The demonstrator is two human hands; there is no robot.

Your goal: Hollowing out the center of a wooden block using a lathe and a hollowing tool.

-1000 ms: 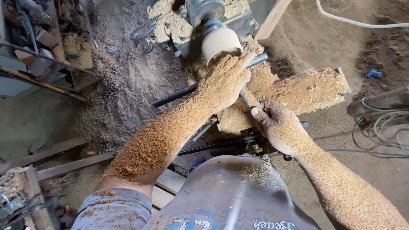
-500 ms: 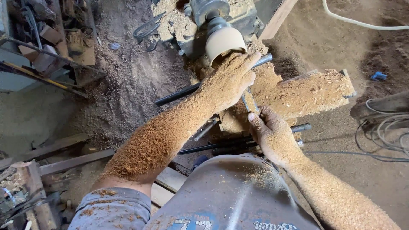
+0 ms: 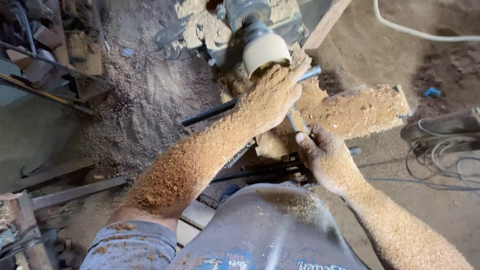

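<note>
Left hand (image 3: 272,97), thick with sawdust, is closed over the front of a long metal turning tool (image 3: 295,120), pressing it just below the pale round wooden piece (image 3: 265,50) mounted on the lathe (image 3: 240,10). Right hand (image 3: 327,157) grips the tool's rear end. Wood looks already rounded and smooth; heaps of shavings (image 3: 360,110) suggest much is cut, finishing seems to remain

The floor (image 3: 145,115) is dirt, with sawdust heaped all over it. Planks (image 3: 75,192) lie at the lower left. Scrap wood and metal bars (image 3: 45,55) pile up at the upper left. A white hose (image 3: 420,32) and grey wires (image 3: 440,160) lie on the right. Light falls on the right side.
</note>
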